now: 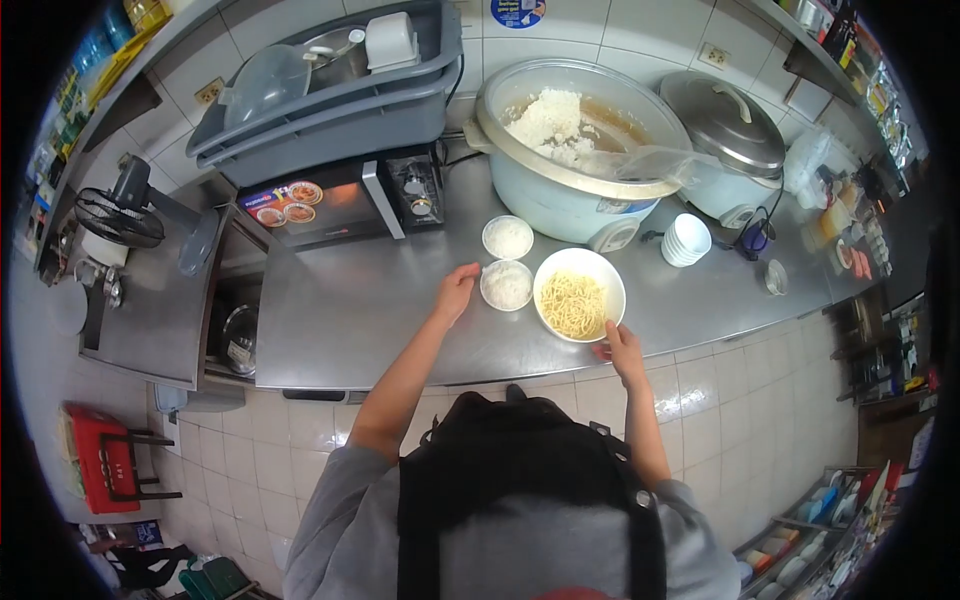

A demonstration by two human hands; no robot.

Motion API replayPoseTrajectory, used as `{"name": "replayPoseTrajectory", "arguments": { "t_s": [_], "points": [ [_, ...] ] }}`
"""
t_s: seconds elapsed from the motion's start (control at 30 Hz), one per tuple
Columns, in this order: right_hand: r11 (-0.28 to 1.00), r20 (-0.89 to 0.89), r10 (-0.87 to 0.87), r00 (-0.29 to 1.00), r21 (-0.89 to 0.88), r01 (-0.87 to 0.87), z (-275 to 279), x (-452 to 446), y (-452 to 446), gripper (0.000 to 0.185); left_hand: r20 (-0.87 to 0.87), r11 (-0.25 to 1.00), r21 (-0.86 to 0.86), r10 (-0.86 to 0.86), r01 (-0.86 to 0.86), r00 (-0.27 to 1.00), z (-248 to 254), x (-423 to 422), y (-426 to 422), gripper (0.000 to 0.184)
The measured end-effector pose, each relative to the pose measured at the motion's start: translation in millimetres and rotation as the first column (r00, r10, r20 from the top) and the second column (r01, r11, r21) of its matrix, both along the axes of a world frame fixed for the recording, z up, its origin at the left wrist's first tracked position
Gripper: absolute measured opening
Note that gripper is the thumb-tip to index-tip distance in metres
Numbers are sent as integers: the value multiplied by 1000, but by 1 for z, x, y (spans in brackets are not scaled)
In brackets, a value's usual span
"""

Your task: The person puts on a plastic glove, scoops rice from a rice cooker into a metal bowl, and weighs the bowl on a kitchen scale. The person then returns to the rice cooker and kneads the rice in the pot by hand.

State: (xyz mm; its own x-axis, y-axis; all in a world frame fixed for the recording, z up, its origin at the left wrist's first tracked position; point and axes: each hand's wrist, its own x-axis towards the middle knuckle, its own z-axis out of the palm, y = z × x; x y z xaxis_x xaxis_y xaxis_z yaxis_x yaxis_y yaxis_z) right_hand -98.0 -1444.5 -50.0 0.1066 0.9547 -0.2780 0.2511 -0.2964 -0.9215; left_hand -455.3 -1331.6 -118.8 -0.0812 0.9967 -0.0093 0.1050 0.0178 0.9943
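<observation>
Large round white bowl of pale yellow noodles (575,303) sits on the brushed steel counter (370,305), near its front edge. Two small round white bowls of rice stand at its left: the nearer rice bowl (507,286) right beside it, the farther rice bowl (508,238) just behind that one.

Main risk: your grip is on one side of the noodle bowl only. Press down on that rim and it could tip toward you, spilling noodles over the edge. Push it left and it would likely bump the nearer rice bowl, which could then knock the farther one. Straying right and back could catch the stack of white ribbed cups (686,240).

Your right hand (622,352) grips the noodle bowl at its near right side, thumb at the rim, fingers low outside; forearm comes up nearly straight from your side. Your left hand (457,290) is loosely open, nothing visible in it, fingertips at the nearer rice bowl's left side; contact, can't tell. Left forearm slants inward over the counter, the elbow well out from your body.
</observation>
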Motion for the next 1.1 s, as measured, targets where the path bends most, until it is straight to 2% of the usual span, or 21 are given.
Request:
{"name": "replayPoseTrajectory", "arguments": {
  "t_s": [0.13,0.17,0.2,0.27,0.37,0.43,0.47,0.5,0.53,0.6,0.67,0.73,0.77,0.8,0.83,0.87,0.9,0.97,1.0,1.07,1.1],
  "points": [
    [999,-72,-41,997,-23,39,0,13,-2,54,-176,997,-39,-69,63,982,20,6,-11,31],
    [998,-75,-60,995,-22,58,0,20,0,54,-289,998,54,-26,43,957,17,5,-11,31],
    [991,4,-105,994,84,105,1,29,8,50,-391,988,150,29,33,920,17,7,-11,32],
    [950,161,-188,969,282,137,17,48,29,43,-422,977,208,44,50,906,26,12,-16,33],
    [841,294,-317,901,526,124,85,77,76,34,-491,965,257,75,62,868,42,17,-24,34],
    [612,243,-482,842,781,125,138,70,105,30,-532,967,250,89,56,842,52,17,-29,35],
    [576,221,-507,833,806,137,169,60,112,28,-656,959,267,109,95,747,58,19,-32,37],
    [628,245,-473,846,768,128,188,55,120,25,-763,952,275,131,135,633,61,20,-35,40],
    [627,243,-465,851,769,123,193,53,133,25,-763,952,277,139,126,631,58,18,-35,40],
    [524,536,-576,617,822,-224,197,50,159,30,-786,963,230,97,143,610,50,15,-34,41],
    [582,595,-536,600,775,-248,185,53,178,30,-791,964,225,96,142,605,49,17,-40,45],
    [617,731,-562,387,682,-392,183,53,188,23,-796,964,226,101,138,597,51,17,-43,48],
    [576,734,-578,357,677,-459,190,49,186,15,-788,974,190,78,121,610,50,18,-45,48],
    [572,732,-578,361,678,-461,197,46,183,15,-780,983,149,51,107,624,49,17,-48,49],
    [617,757,-484,440,651,-441,203,44,179,15,-781,983,149,51,106,622,48,14,-52,49],
    [661,766,-387,514,618,-424,208,41,173,15,-811,991,94,17,101,585,51,13,-54,48],
    [663,765,-390,513,620,-419,208,39,169,15,-837,995,39,-20,96,547,54,13,-54,47],
    [523,620,-388,683,758,-391,209,34,158,19,-843,995,92,57,39,535,83,22,-64,42],
    [524,618,-395,680,760,-386,204,25,150,19,-844,989,145,138,-28,518,107,30,-70,37],
    [496,492,-337,802,818,-293,188,-5,126,28,-589,929,352,125,114,798,141,52,-62,35],
    [599,428,-194,883,764,-239,184,-25,110,33,-441,919,360,13,164,897,165,71,-61,37]
  ]
}}
